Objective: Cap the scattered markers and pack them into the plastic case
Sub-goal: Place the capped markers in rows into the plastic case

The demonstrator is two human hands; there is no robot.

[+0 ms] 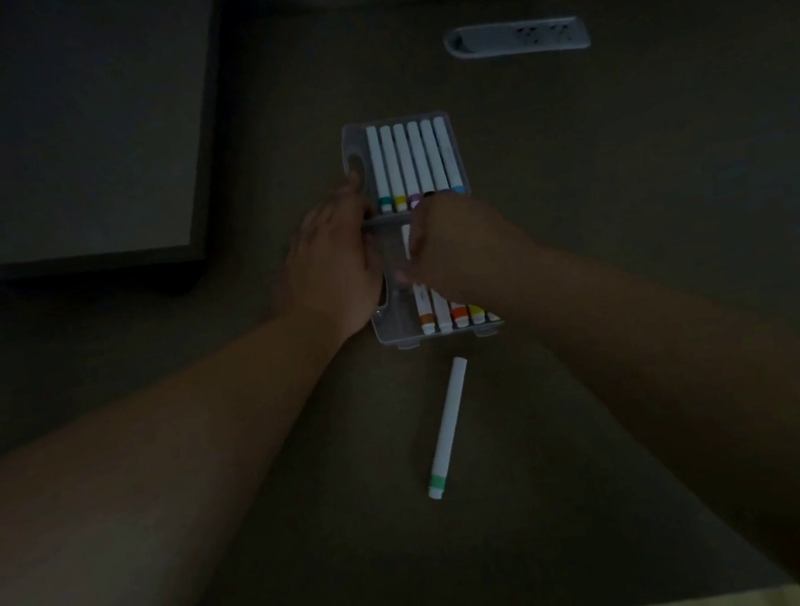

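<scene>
The open plastic case point(420, 227) is seen in the middle of the dark surface point(634, 216), with white markers in both halves. The left hand point(337, 260) is laid on its left edge, fingers fairly straight. The right hand point(450, 238) is curled above the near half; whether something is pinched cannot be told. One green-banded marker point(448, 428) is lying loose just before the case.

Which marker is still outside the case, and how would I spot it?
Start at the open plastic case mid-table. Nearer the person, a white marker lies alone on the bare surface. Its green band and its place apart from the packed rows distinguish it.
</scene>
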